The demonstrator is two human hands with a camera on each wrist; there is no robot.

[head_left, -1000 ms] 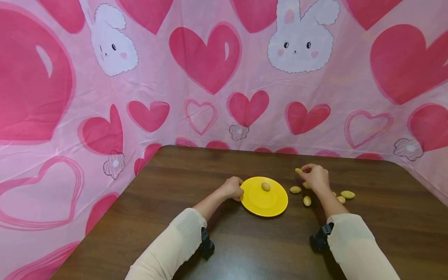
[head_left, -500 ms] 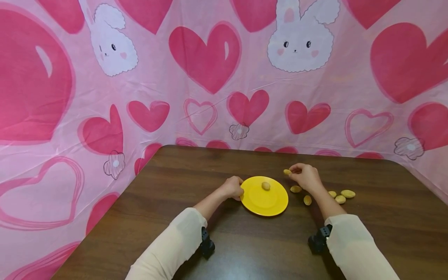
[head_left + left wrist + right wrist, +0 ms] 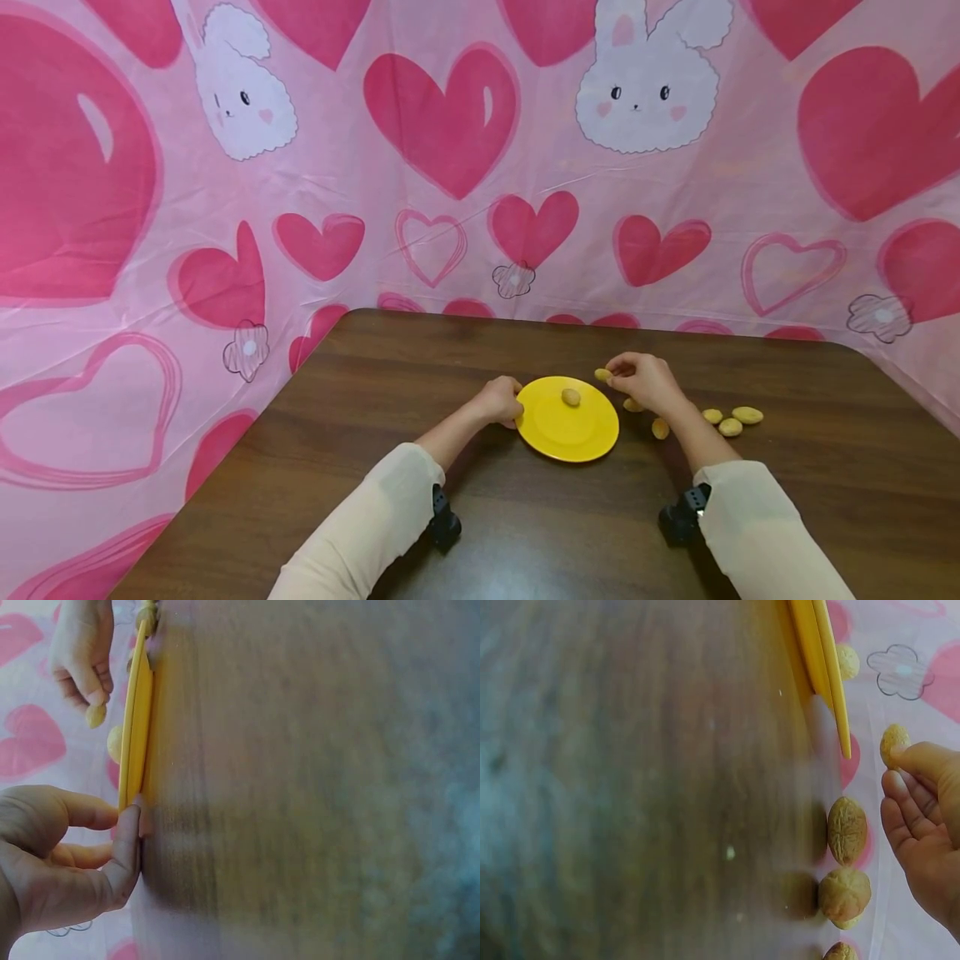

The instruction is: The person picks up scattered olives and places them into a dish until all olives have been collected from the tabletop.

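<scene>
My left hand (image 3: pixel 498 402) pinches the left rim of a yellow plate (image 3: pixel 567 442), thumb and fingers on either side of the rim in the left wrist view. A wrinkled, oval, yellowish-brown nut (image 3: pixel 571 397), walnut-like in look, lies on the plate's far half. My right hand (image 3: pixel 647 383) is just beyond the plate's right edge, pinching another such nut (image 3: pixel 895 745) between thumb and fingertips. In the right wrist view this nut is raised above the table, beyond the plate's edge. Below that hand, a nut (image 3: pixel 847 831) sits on the table, partly covered by the hand in the head view.
A single nut (image 3: pixel 660 428) lies right of the plate, near the right forearm. Farther right is a small group of several nuts (image 3: pixel 731 427). All rest on a dark brown wooden table (image 3: pixel 540 533). A pink cloth (image 3: pixel 450 250) with hearts and rabbits hangs behind.
My right hand has carried its nut leftward and slightly nearer, from above the loose nuts to the plate's far right edge. My left hand and the plate have stayed in place.
</scene>
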